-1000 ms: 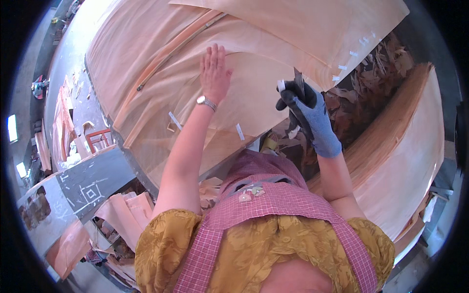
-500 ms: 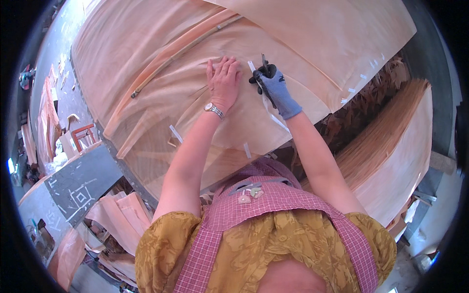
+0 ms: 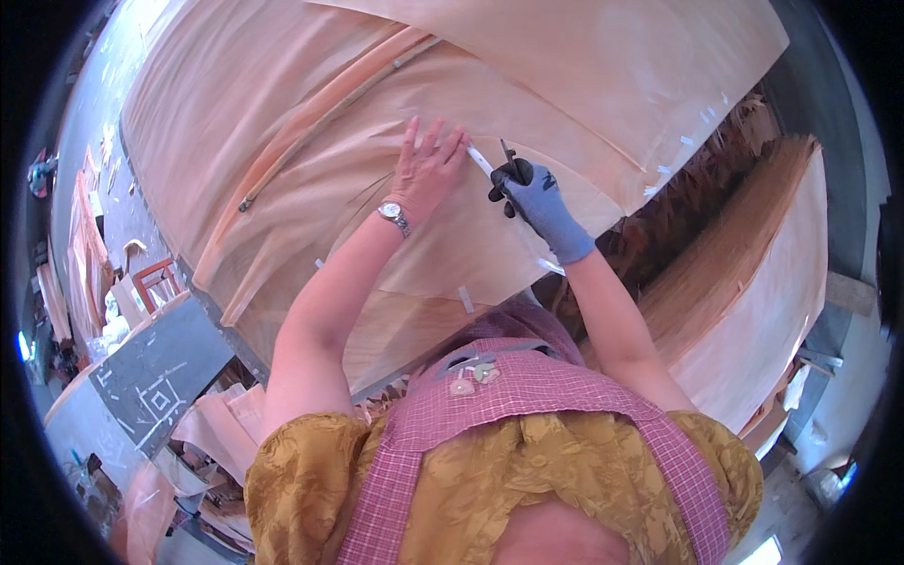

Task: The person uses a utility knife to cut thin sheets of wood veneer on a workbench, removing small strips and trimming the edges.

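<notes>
In the head view, the left hand (image 3: pixel 428 169) lies flat on a large thin sheet of wood veneer (image 3: pixel 311 122). Its fingers (image 3: pixel 435 138) are stretched out and a little spread, pressing on the sheet; they do not grasp anything. A wristwatch (image 3: pixel 394 216) with a metal band sits on this wrist.

The right hand (image 3: pixel 537 198) wears a blue-grey glove with dark fingertips. Its fingers are curled closed around a small dark tool (image 3: pixel 509 155), which I cannot identify exactly. The tool's tip stands just beside a strip of white tape (image 3: pixel 480 161), and this strip reaches from the gloved fingers to the fingertips of the left hand, lying on the veneer sheet. Both hands are close to each other, almost touching over the strip.

More short pieces of white tape (image 3: pixel 466 299) are stuck on the veneer nearer to the person. A second veneer sheet (image 3: pixel 584 75) overlaps the first one at the upper right. At the right there is a high stack of veneer sheets (image 3: pixel 753 292). At the lower left stands a dark board with white drawn lines (image 3: pixel 155 377). The person wears a pink checked apron (image 3: pixel 527 405) over a yellow patterned top.
</notes>
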Demonstrator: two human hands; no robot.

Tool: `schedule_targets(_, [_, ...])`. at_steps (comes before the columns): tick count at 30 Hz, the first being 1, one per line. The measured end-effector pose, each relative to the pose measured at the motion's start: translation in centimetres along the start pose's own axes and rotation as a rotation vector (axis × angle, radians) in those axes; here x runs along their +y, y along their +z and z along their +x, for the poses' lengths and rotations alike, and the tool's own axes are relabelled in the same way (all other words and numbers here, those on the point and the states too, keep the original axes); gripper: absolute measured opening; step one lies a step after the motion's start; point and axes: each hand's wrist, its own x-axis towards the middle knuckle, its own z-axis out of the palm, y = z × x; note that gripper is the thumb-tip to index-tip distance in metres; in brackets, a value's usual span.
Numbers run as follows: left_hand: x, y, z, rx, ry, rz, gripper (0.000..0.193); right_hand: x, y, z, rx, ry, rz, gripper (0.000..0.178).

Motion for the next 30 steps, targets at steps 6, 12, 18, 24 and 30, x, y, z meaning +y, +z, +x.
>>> schedule_targets(6, [0.0,-0.2,0.9,-0.084,-0.013,-0.061,0.044,4.7,-5.0,-2.6,0.235,-0.033,0.302,0.024])
schedule_targets(12, [9.8,-1.1,5.8,-0.048,0.094,-0.212,0.044,9.4,-8.0,-4.5,0.194,0.187,0.593,0.021])
schedule_targets(18, [13.9,1.1,5.6,-0.092,0.17,-0.278,0.046,13.7,-10.2,-4.1,0.305,-0.096,-0.008,0.021])
schedule_targets(24, [16.7,-0.7,8.7,-0.215,0.119,-0.367,0.053,14.9,-13.9,-5.7,0.318,0.057,0.442,0.017])
schedule_targets(30, [22.7,0.0,8.6,-0.283,0.273,-0.25,0.068,18.3,-13.6,-5.7,0.439,0.042,0.014,0.033])
